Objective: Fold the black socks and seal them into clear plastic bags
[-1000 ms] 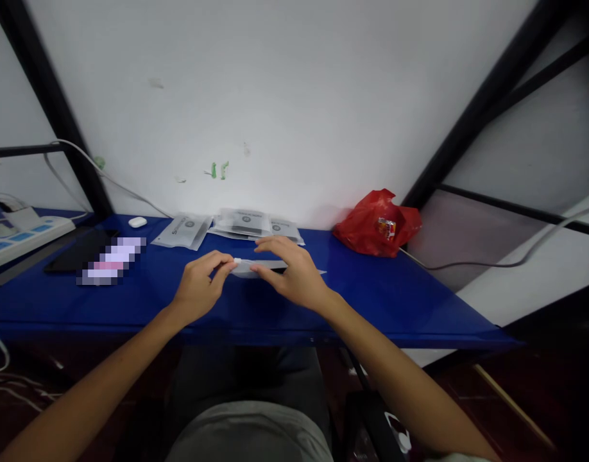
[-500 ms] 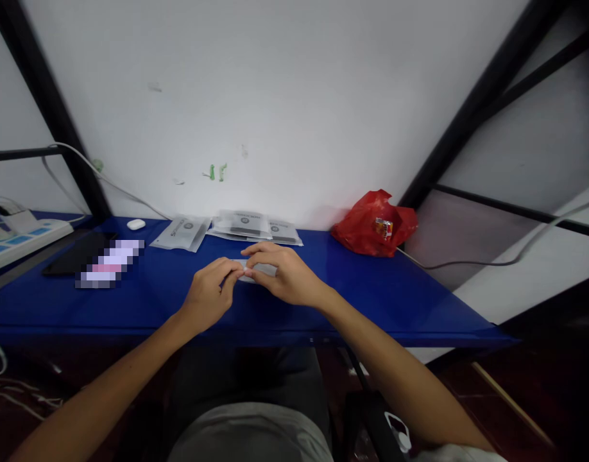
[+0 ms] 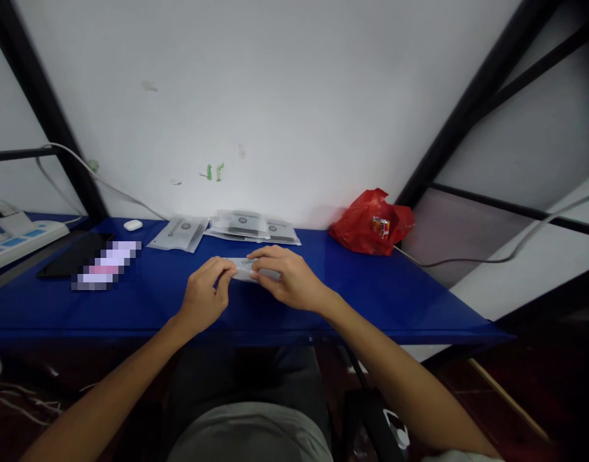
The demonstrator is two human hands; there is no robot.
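Slightly apart since a moment ago, the left hand (image 3: pixel 208 290) and right hand (image 3: pixel 294 277) reach in over the front edge of the blue tabletop (image 3: pixel 371 298). Left thumb and forefinger pinch a translucent bag (image 3: pixel 243 271) midway toward the back edge; the right hand holds it too, fingers arched narrowly over it.

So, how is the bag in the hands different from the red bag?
The held bag is pale and thin; the red bag is bulky and crumpled. The left hand and right hand hold the held bag; the red bag rests untouched on the desk. Both look like plastic.
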